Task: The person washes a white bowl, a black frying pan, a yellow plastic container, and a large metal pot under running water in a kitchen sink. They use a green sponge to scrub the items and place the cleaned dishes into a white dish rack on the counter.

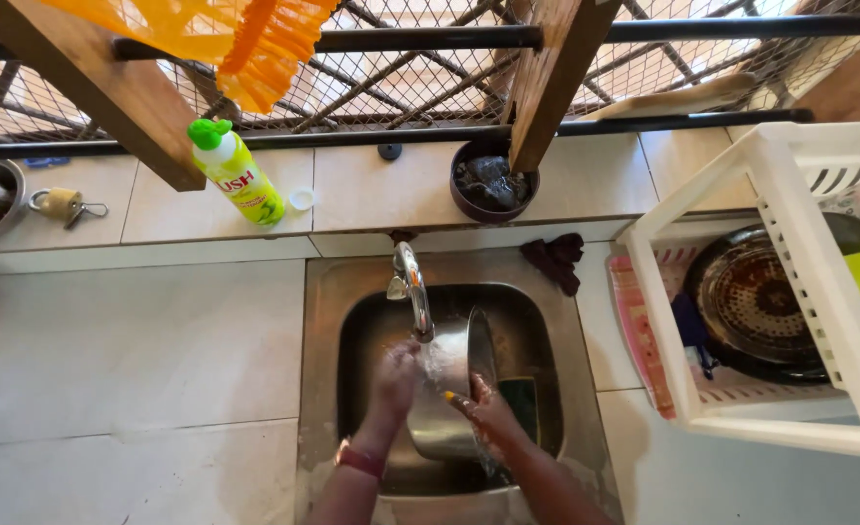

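Observation:
I hold a steel pot [449, 408] tilted on its side in the steel sink [323, 321], under the running tap [411, 287]. My left hand [394, 379] presses against the pot's outer wall on its left, in the water stream. My right hand [486, 406] grips the pot's rim on the right, wet with water. A green sponge [520, 394] lies in the basin just right of the pot.
A yellow-green dish soap bottle [239, 175] stands on the tiled ledge behind the sink, beside a dark bowl [491, 185] and a dark cloth [557, 260]. A white dish rack [741, 292] at right holds a dark pan [756, 306]. A padlock [61, 204] lies at far left.

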